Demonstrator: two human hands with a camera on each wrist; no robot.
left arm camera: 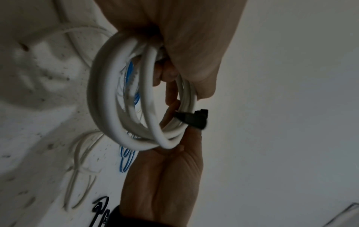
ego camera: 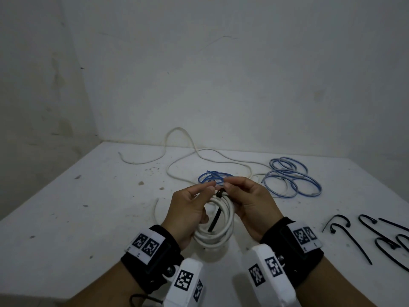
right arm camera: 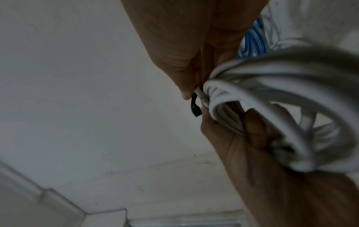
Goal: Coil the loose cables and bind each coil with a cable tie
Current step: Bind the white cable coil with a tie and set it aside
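White cable coil (ego camera: 218, 220) hangs between both hands above the table (ego camera: 88, 207). Left hand (ego camera: 190, 209) curls round its left side; right hand (ego camera: 252, 204) pinches its top. Black cable tie (ego camera: 215, 216) wraps the top, its tail pointing down toward the wrists.

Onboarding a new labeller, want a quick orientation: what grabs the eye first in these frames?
Centre of the head view: both hands, left hand and right hand, hold a white cable coil above the table, with a black cable tie wrapped round its top. Behind lie a loose white cable and blue cable coils; spare black cable ties sit at the right.
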